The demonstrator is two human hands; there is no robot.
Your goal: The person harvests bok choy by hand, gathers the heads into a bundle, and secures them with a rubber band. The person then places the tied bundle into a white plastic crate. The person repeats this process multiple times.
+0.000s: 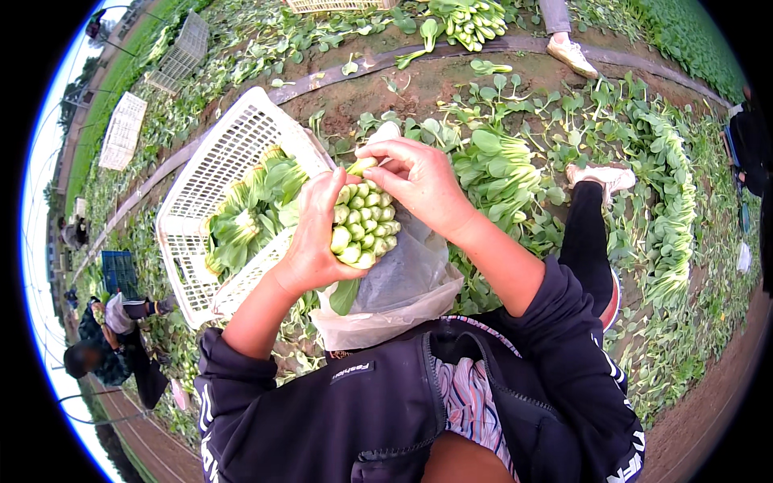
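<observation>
A bunch of bok choy (pixel 366 225) is held over my lap, its pale green stem ends packed together and facing me. My left hand (pixel 310 233) wraps around the bunch from the left side, with the thumb along its upper edge. At the top, my right hand (pixel 419 177) has its fingers pinched on a yellowish-green bok choy stalk (pixel 362 166) lying against the bunch. Beneath the bunch, a clear plastic sheet (pixel 411 282) covers my lap. Left of my hands, a white plastic crate (pixel 181 217) contains leafy bok choy bunches (pixel 250 209).
Loose bok choy (pixel 503 173) lies in a pile to the right, with a long row (pixel 670 209) farther right. More bok choy (pixel 471 22) is at the top, near another person's shoe (pixel 572 56). White crates (pixel 123 131) and a person (pixel 117 346) are at far left.
</observation>
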